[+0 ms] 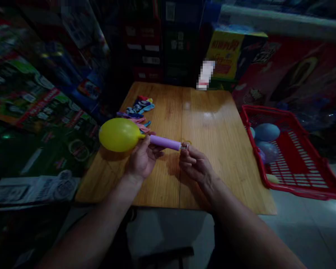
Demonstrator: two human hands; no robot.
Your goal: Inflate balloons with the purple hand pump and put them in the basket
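A purple hand pump (165, 142) lies level between my two hands above the wooden table. On its left end sits a partly inflated yellow balloon (119, 135), its neck pulled over the nozzle. My left hand (143, 158) is closed around the nozzle end, thumb pressing near the balloon's neck. The fingers of my right hand (194, 161) grip the pump's handle at the other end. Behind the yellow balloon, a heap of flat, uninflated balloons (140, 108) in several colours rests on the table. A thin yellow loop (187, 142) lies beyond my right fingers.
At the right of the wooden table (212, 127) stands a red basket (299, 192) holding several inflated balloons (267, 132). Stacked boxes (145, 48) and a yellow carton (224, 52) line the back. Green packages (44, 123) crowd the left side.
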